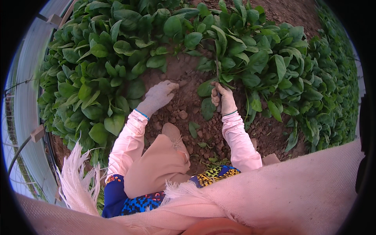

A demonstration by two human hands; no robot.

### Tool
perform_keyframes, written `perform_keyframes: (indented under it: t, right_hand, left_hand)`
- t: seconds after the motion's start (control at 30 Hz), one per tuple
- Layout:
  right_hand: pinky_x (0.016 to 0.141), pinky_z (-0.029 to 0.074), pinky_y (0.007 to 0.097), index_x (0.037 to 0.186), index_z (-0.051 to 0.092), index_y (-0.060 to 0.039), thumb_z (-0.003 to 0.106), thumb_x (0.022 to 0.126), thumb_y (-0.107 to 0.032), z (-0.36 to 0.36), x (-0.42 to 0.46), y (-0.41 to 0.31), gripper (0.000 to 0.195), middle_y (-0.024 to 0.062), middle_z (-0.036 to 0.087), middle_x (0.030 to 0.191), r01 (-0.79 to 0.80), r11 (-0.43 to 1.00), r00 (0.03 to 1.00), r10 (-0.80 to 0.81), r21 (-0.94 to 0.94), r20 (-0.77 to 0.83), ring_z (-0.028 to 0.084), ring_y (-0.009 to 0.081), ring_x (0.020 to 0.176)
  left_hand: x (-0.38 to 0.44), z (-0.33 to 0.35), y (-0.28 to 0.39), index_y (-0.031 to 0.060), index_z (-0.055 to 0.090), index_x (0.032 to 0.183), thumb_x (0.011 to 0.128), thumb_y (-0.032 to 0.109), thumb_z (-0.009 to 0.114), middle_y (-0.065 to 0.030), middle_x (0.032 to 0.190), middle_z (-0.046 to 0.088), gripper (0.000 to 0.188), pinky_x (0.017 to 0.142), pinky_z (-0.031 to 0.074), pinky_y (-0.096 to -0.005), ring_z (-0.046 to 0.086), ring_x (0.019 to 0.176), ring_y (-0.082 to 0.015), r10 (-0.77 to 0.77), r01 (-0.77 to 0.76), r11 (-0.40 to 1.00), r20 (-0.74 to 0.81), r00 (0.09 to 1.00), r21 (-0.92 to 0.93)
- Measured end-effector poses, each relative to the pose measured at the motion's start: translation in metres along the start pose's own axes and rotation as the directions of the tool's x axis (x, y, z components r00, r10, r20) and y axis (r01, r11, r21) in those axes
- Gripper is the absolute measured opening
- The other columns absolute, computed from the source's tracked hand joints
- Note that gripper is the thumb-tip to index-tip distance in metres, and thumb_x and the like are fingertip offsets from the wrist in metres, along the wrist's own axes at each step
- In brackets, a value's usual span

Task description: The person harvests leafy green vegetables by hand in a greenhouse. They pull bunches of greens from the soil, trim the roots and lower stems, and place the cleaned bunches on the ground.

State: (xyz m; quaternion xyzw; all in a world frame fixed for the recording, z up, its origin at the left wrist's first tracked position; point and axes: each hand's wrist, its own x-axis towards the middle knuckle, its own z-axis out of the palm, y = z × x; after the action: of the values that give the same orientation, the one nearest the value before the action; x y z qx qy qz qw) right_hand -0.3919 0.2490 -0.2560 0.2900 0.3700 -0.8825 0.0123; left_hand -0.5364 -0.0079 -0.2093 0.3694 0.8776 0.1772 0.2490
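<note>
My right hand (223,98), in a soiled pale glove, is closed around the handle of a narrow metal-bladed tool (217,66), probably a knife. Its blade points away from me, against the leafy green plants (255,63), which look like spinach; leaves hide part of the blade. Over bare soil (182,69) to the left hovers my left hand (160,95), in a greyish glove, fingers loosely bent and nothing visible in them. More of the spinach-like plants (100,73) grow densely beside it. A loose leaf (193,129) lies on the ground between my forearms.
My shoe (173,133) rests on cloddy soil below my hands. Along the left runs a translucent plastic sheet wall (29,88) with a wooden block (37,133) and a curved pole. A fringed pink scarf (264,188) hangs across the bottom of the view.
</note>
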Motion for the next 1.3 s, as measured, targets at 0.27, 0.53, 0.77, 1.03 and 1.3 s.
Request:
perform_keyframes:
  t: [0.27, 0.53, 0.77, 1.03, 1.3]
  right_hand:
    - [0.044, 0.037, 0.0261, 0.116, 0.056, 0.0021, 0.058, 0.102, -0.025, -0.021, -0.004, -0.004, 0.031, 0.0024, 0.055, 0.073, 0.024, 0.987, 0.999, -0.029, 0.159, 0.030, 0.046, 0.0103, 0.050]
    - [0.045, 0.035, 0.0248, 0.116, 0.056, -0.0009, 0.054, 0.104, -0.038, -0.014, 0.000, -0.003, 0.039, 0.0021, 0.056, 0.074, 0.038, 0.960, 0.998, -0.052, 0.279, 0.041, 0.043, 0.0093, 0.051]
    - [0.044, 0.038, 0.0246, 0.117, 0.055, -0.0002, 0.052, 0.104, -0.038, -0.002, 0.008, -0.003, 0.040, 0.0020, 0.054, 0.074, 0.071, 0.952, 0.997, -0.076, 0.299, 0.007, 0.046, 0.0093, 0.051]
    - [0.060, 0.051, 0.0381, 0.129, 0.054, 0.0004, 0.055, 0.101, -0.025, 0.015, 0.047, 0.028, 0.038, 0.0145, 0.064, 0.084, 0.088, 0.768, 0.946, -0.264, -0.634, -0.189, 0.063, 0.0276, 0.069]
    - [0.085, 0.051, 0.0513, 0.135, 0.046, 0.0044, 0.054, 0.098, -0.019, 0.056, 0.110, 0.029, 0.044, 0.0314, 0.066, 0.106, -0.012, 0.258, 0.874, -0.467, -0.966, -0.135, 0.064, 0.0474, 0.099]
  left_hand:
    - [0.109, -0.001, 0.016, 0.0066, 0.061, 0.123, 0.087, 0.018, 0.062, -0.0120, 0.131, 0.057, 0.038, 0.103, 0.046, -0.0418, 0.051, 0.128, -0.0308, 0.475, -0.510, 0.671, 0.216, 0.853, 0.538]
    - [0.242, 0.020, 0.027, 0.0092, 0.059, 0.135, 0.093, 0.022, 0.051, -0.0108, 0.147, 0.050, 0.045, 0.118, 0.031, -0.0450, 0.038, 0.142, -0.0334, 0.303, -0.243, 0.598, 0.065, 0.951, 0.763]
    - [0.301, -0.006, 0.029, 0.0103, 0.054, 0.142, 0.096, 0.026, 0.049, -0.0061, 0.153, 0.046, 0.049, 0.125, 0.007, -0.0483, 0.034, 0.146, -0.0299, 0.233, -0.084, 0.183, 0.040, 0.972, 0.980]
    - [0.286, -0.041, 0.014, 0.0087, 0.060, 0.136, 0.099, 0.020, 0.048, -0.0134, 0.132, 0.064, 0.040, 0.124, 0.010, -0.0539, 0.052, 0.132, -0.0292, -0.102, -0.155, 0.303, 0.194, 0.976, 0.940]
    - [0.292, -0.006, -0.032, 0.0106, 0.050, 0.143, 0.102, 0.031, 0.050, -0.0135, 0.137, 0.060, 0.046, 0.117, 0.027, -0.0485, 0.053, 0.130, -0.0299, 0.065, -0.065, 0.266, -0.049, 0.997, -0.962]
